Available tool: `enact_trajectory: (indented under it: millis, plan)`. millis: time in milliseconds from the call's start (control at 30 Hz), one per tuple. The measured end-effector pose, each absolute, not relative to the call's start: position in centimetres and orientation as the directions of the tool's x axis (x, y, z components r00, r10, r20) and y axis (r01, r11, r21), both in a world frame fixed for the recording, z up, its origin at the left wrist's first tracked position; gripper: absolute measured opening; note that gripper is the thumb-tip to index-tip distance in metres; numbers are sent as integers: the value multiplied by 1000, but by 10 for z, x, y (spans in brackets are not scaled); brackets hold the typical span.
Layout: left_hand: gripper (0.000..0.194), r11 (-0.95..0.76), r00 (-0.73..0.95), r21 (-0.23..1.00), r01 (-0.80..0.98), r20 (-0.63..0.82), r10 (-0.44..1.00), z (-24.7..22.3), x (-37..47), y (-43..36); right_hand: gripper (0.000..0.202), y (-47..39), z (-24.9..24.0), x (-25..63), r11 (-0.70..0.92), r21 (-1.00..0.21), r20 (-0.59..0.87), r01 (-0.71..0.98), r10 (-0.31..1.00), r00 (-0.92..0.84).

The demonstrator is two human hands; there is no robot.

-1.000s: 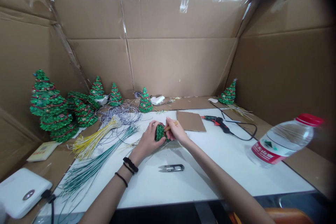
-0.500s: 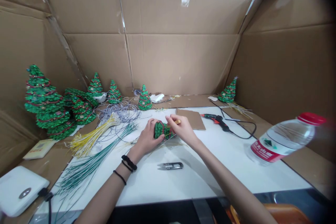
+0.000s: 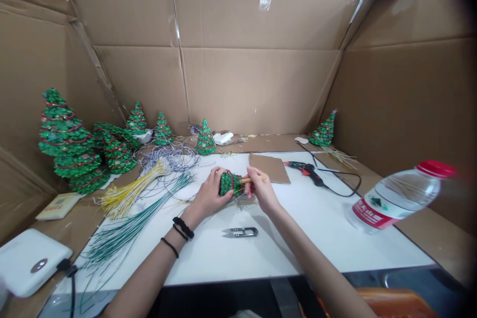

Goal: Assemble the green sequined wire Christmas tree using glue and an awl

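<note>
At far left, a large green tree (image 3: 67,136) trimmed with red, apparently complete, with smaller decorated trees (image 3: 118,154) close beside. Nearer, a white device (image 3: 33,263) with a cable. Next, on the white tabletop (image 3: 335,231), a tangle of pale purple wire (image 3: 171,159), then a bundle of yellow-and-white strands (image 3: 132,191) and a bundle of green strands (image 3: 134,228). At centre, the left hand (image 3: 212,194), fingers wrapped over a small green piece (image 3: 226,184), thumb along the near side. Progress, as a judgement: partway through, with green body and dark red trim already in place, thin loose strands near the right end; amount left impossible to tell. In look, bushy and dark green, banded with red, partly hidden, located between both hands over the middle of the tabletop. To the right, the right hand (image 3: 263,189), fingers pinched around a slim wooden stick (image 3: 246,180) pointing at the piece, contact unclear. Below, thread snips (image 3: 241,232) lying free, blades leftward. Farther right, a cardboard square (image 3: 271,168), a glue gun (image 3: 312,174) and a red-capped water bottle (image 3: 395,203).
</note>
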State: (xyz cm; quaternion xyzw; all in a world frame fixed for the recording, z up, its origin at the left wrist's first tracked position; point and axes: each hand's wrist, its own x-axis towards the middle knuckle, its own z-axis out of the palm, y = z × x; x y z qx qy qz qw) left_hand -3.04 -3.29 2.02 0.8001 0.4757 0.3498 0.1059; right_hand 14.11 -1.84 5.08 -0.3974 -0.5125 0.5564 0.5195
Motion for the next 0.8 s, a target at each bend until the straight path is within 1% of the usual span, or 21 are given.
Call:
enact_trajectory:
  millis: [33, 100, 167, 200, 233, 267, 300, 367, 400, 433, 500, 567, 600, 667, 700, 767, 800]
  plan:
    - [51, -521, 298, 501, 691, 459, 837, 20, -30, -33, 43, -20, 55, 140, 98, -990, 112, -104, 984, -139]
    - [52, -512, 289, 500, 699, 457, 841, 18, -30, -32, 42, -23, 65, 137, 239, -965, 224, 105, 965, -134]
    - [53, -509, 288, 497, 702, 456, 842, 17, -30, -32, 41, -25, 76, 134, 410, -856, 385, 316, 912, -141]
    - [53, -510, 288, 494, 704, 457, 841, 17, -30, -32, 41, -25, 80, 133, 472, -795, 451, 380, 880, -149]
    - [53, -509, 289, 490, 707, 457, 841, 17, -30, -31, 42, -24, 81, 132, 504, -763, 486, 405, 860, -154]
    - [54, -507, 289, 487, 711, 455, 842, 17, -30, -31, 42, -23, 81, 132, 501, -773, 481, 389, 863, -156]
    - [54, -503, 288, 486, 715, 451, 845, 17, -30, -31, 42, -22, 78, 132, 463, -819, 436, 338, 886, -155]
    - [54, -493, 287, 485, 722, 439, 851, 17, -30, -31, 43, -20, 68, 134, 315, -934, 291, 169, 944, -156]
    - [54, -492, 288, 486, 722, 436, 853, 18, -29, -31, 43, -20, 61, 135, 236, -969, 223, 73, 962, -156]
    - [54, -494, 290, 485, 721, 436, 852, 18, -29, -32, 43, -20, 55, 136, 174, -985, 175, -22, 973, -150]
    - [55, -507, 296, 474, 720, 451, 842, 18, -28, -33, 43, -25, 43, 138, 97, -977, 121, -192, 986, -117]
    - [55, -524, 301, 446, 726, 479, 825, 17, -28, -33, 43, -30, 36, 138, 31, -947, 65, -320, 993, -96]
    - [55, -530, 301, 429, 731, 494, 816, 17, -28, -33, 44, -32, 34, 138, 6, -935, 42, -354, 995, -92]
    - [55, -542, 306, 401, 738, 517, 799, 15, -28, -32, 45, -36, 35, 139, -14, -943, 20, -333, 995, -99]
    - [55, -546, 307, 396, 738, 523, 795, 15, -28, -32, 45, -37, 39, 140, 3, -963, 33, -268, 994, -107]
    - [56, -549, 307, 401, 733, 526, 793, 14, -29, -30, 45, -41, 55, 144, 121, -992, 124, -34, 986, -108]
    - [57, -550, 307, 408, 728, 524, 795, 14, -30, -29, 46, -46, 67, 147, 219, -969, 207, 117, 973, -103]
